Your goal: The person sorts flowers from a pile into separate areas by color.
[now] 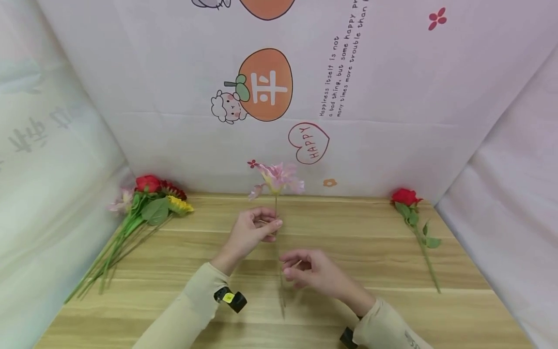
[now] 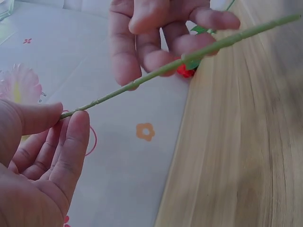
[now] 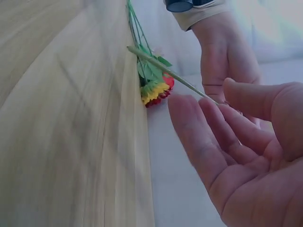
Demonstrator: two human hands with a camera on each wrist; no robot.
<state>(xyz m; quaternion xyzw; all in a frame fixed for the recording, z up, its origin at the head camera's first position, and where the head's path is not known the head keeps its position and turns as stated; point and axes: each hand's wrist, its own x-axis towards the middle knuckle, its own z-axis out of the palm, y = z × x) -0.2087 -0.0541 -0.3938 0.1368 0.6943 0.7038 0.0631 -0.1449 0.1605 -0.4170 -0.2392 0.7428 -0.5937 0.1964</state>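
Note:
A pink artificial flower [image 1: 277,178] stands upright over the middle of the table, its thin green stem [image 2: 227,41] hanging down. My left hand [image 1: 254,229] pinches that stem between thumb and fingers below the bloom. Lower down, my right hand [image 1: 317,272] is beside the stem with its fingers loosely bent and the thumb apart from them. In the left wrist view the right fingertips [image 2: 127,78] lie just behind the stem; whether they touch it I cannot tell.
A bunch of flowers [image 1: 150,201] with red, yellow and pink blooms lies at the table's left. One red rose [image 1: 405,197] lies at the right. Behind the wooden table [image 1: 348,228] hangs a white printed cloth [image 1: 383,97].

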